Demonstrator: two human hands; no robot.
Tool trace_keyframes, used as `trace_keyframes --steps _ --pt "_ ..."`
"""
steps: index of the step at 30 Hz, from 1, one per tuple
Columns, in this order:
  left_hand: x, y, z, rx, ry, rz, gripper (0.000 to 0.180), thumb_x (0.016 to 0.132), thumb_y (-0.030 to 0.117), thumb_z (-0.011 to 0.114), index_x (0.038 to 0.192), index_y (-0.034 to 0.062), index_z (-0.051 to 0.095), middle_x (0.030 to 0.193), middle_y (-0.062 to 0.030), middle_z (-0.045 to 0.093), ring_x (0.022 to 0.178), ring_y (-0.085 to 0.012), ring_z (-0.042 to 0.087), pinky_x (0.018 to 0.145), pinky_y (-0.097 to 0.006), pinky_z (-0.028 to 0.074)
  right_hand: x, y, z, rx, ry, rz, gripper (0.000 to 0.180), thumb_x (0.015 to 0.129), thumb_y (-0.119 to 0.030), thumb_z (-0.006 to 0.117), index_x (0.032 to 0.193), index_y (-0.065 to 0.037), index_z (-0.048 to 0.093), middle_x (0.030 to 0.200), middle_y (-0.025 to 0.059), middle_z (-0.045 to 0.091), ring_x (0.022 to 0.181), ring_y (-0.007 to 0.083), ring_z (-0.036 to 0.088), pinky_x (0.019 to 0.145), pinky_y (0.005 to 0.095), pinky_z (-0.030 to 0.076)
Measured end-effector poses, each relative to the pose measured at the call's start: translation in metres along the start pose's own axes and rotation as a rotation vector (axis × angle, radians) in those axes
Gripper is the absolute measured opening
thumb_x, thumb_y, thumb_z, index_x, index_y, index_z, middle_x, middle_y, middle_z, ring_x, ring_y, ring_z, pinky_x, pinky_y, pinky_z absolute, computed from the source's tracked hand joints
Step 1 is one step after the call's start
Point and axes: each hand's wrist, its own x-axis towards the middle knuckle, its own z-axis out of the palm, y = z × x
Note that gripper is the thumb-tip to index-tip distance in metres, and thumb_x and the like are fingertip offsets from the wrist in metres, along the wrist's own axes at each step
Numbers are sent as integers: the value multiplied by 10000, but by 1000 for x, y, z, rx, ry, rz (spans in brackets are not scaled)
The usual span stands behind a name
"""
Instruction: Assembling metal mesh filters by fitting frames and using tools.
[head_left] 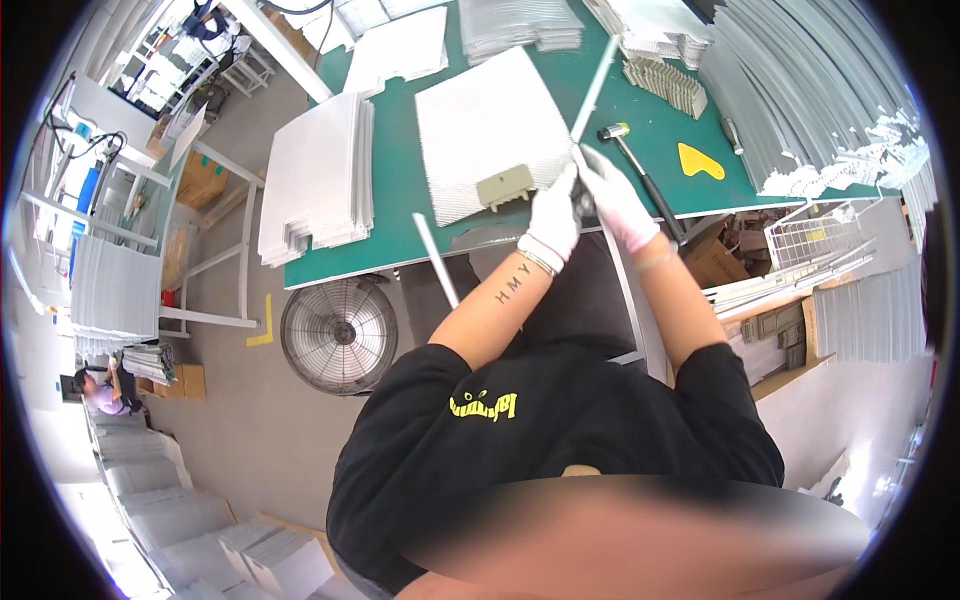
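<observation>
Both my hands wear white gloves and are together at the right edge of a white ribbed panel. My left hand is closed near the panel's lower right corner. Right beside it, my right hand has its fingers bent around a thin white strip that slants up and away; a small dark part shows between the hands, too covered to name. Another thin strip runs from below my hands toward my body. A grey-beige plastic piece lies on the panel's near edge, left of my left hand.
The green worktable carries a stack of white panels on the left, a mallet and a yellow scraper. A loose strip juts past the near edge. A floor fan stands below; strips are piled at right.
</observation>
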Motion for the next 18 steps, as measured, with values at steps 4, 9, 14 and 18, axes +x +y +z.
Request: trace_keyframes --steps 4,9,14,18 --pt "-65 17 4 -94 -99 -3 338 1040 217 515 1298 1 547 1252 -107 607 1063 -222 603 977 -396 484 25 -25 -5 -12 -177 283 325 959 -280 661 1130 -10 606 852 -11 590 652 53 529 647 241 514" --pt "-127 135 -33 1075 114 406 335 1006 251 570 1192 -8 675 1113 -119 721 1073 -251 653 980 -386 496 31 -2 -13 214 -218 304 186 956 -173 656 1068 -46 580 809 -35 533 607 47 499 633 259 517" --pt "-81 184 -134 840 167 280 500 1089 361 364 1357 -25 534 1322 -121 609 1198 -270 580 1058 -409 447 25 -14 7 373 -263 267 198 966 -129 607 1131 -57 525 794 -35 482 610 51 468 649 265 501" --pt "-91 196 -97 431 -183 125 583 1004 222 591 1477 -31 359 1336 -132 594 1166 -227 622 1008 -378 515 9 -21 7 316 -242 219 195 971 -143 595 1133 -70 514 753 -47 442 594 55 422 650 266 464"
